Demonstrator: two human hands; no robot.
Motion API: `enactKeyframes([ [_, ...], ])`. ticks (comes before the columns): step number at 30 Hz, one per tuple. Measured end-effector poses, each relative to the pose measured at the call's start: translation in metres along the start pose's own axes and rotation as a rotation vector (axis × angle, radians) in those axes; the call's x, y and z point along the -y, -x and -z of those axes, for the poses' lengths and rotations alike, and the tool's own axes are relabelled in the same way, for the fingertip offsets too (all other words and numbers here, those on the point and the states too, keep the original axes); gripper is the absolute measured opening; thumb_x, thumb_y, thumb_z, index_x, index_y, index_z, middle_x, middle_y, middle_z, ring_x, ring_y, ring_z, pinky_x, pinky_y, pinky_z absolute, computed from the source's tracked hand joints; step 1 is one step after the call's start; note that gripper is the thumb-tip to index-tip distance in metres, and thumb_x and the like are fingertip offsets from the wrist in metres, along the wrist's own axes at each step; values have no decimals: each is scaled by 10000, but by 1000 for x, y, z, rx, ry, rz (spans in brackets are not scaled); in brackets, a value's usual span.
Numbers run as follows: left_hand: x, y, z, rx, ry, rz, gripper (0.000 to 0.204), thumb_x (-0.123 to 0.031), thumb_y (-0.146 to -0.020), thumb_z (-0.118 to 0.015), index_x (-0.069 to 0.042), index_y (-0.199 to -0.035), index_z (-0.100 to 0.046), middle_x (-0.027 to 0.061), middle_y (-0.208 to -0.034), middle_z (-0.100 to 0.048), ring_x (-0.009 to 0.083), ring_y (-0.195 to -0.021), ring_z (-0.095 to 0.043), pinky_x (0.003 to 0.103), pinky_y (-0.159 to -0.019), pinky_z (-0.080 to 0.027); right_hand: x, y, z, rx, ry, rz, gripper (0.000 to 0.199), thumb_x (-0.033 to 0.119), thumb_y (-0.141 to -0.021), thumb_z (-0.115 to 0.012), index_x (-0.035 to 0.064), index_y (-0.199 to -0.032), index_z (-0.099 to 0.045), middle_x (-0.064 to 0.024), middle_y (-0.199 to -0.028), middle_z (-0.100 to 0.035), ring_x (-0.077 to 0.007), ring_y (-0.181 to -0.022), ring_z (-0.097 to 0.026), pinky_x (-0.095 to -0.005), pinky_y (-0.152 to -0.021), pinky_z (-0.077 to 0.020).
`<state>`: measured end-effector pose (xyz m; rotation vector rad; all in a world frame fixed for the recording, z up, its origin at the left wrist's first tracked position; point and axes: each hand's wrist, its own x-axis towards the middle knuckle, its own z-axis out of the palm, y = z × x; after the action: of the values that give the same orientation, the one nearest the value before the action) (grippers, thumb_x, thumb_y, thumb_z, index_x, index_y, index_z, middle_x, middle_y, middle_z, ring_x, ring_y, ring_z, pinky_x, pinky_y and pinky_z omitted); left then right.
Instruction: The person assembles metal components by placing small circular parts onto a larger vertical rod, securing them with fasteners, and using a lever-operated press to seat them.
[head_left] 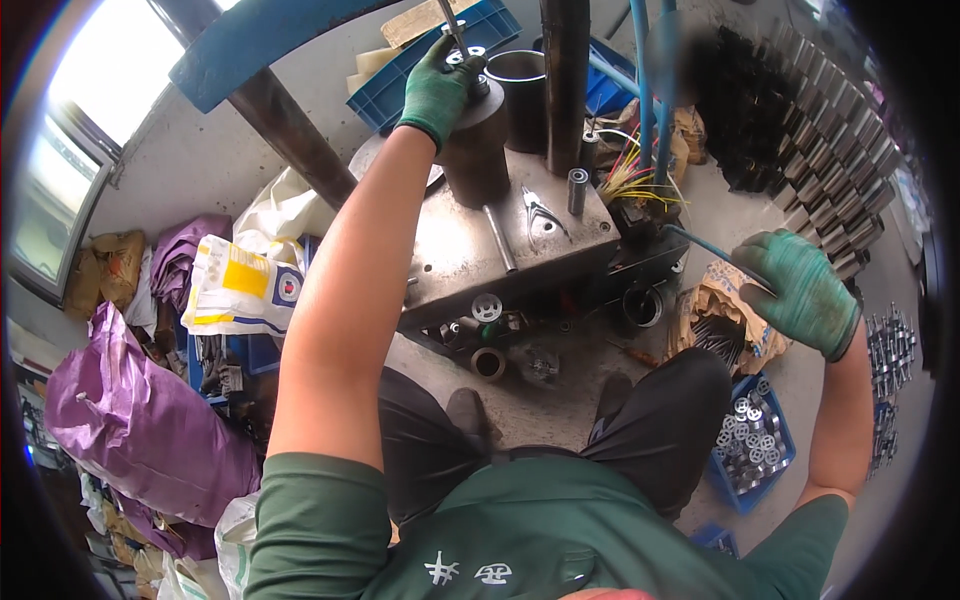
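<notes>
My left hand [440, 92], in a green glove, is at the top of a thick steel cylinder [476, 160] on the metal press bed [455, 255]. Its fingers close around a small round metal part [467, 55] with holes in its face, just below a thin upright rod [450, 22]. The fingers partly hide where the part rests. Off to the right, my gloved right hand [803, 290] grips the end of a blue lever [698, 242] that runs to the press. On the bed lie pliers [540, 213] and a loose metal bar [500, 238]; a short metal sleeve [577, 190] stands at the right edge.
A blue crate [790, 440] of round metal parts stands by my right leg, below a torn paper sack [765, 340]. Stacked metal cylinders [830, 150] line the right side. A purple sack [140, 430] lies at left. Dark press columns [565, 100] rise behind the bed.
</notes>
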<state>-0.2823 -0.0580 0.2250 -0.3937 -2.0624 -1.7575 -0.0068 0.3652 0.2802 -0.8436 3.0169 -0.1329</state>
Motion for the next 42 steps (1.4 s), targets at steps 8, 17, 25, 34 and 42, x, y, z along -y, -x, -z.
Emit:
enactKeyframes([
  [8,-1,4,-3,50,54,36,606,-146,-961,-822,-112,-1518,-584,45,-881,-745,85,-698,-660,261,-661,-568,-26,19,-5,191,-259,-266,475,287,-856,-716,-27,-1212,-734,-248,-1104,-748,-379,-958,-743,-453,-894,-587],
  [17,2,-2,0,24,2,52,622,-151,-970,-811,-133,-1541,-565,32,-906,-716,96,-729,-648,270,-681,-572,-16,24,-14,113,-272,-282,421,186,-862,-640,-65,-1188,-733,-280,-1132,-740,-412,-1034,-730,-456,-936,-574],
  [25,7,0,0,36,-35,59,628,-183,-972,-809,-159,-1549,-564,73,-942,-736,127,-788,-710,284,-730,-601,0,36,-29,391,-231,-245,363,237,-877,-676,-2,-1134,-767,-218,-1106,-754,-388,-1020,-726,-455,-943,-573],
  [34,3,-2,-4,30,64,75,644,-15,-960,-784,-133,-1547,-548,58,-947,-705,120,-710,-641,257,-653,-596,-5,50,-39,179,-301,-281,290,186,-902,-647,1,-1097,-754,-215,-1079,-745,-395,-990,-721,-456,-902,-576],
  [42,11,-7,2,35,-35,12,628,-171,-964,-822,-123,-1538,-571,66,-969,-762,92,-780,-679,266,-722,-592,-13,54,-46,183,-267,-270,301,170,-882,-674,12,-1123,-759,-211,-1101,-750,-367,-1018,-733,-445,-915,-579],
])
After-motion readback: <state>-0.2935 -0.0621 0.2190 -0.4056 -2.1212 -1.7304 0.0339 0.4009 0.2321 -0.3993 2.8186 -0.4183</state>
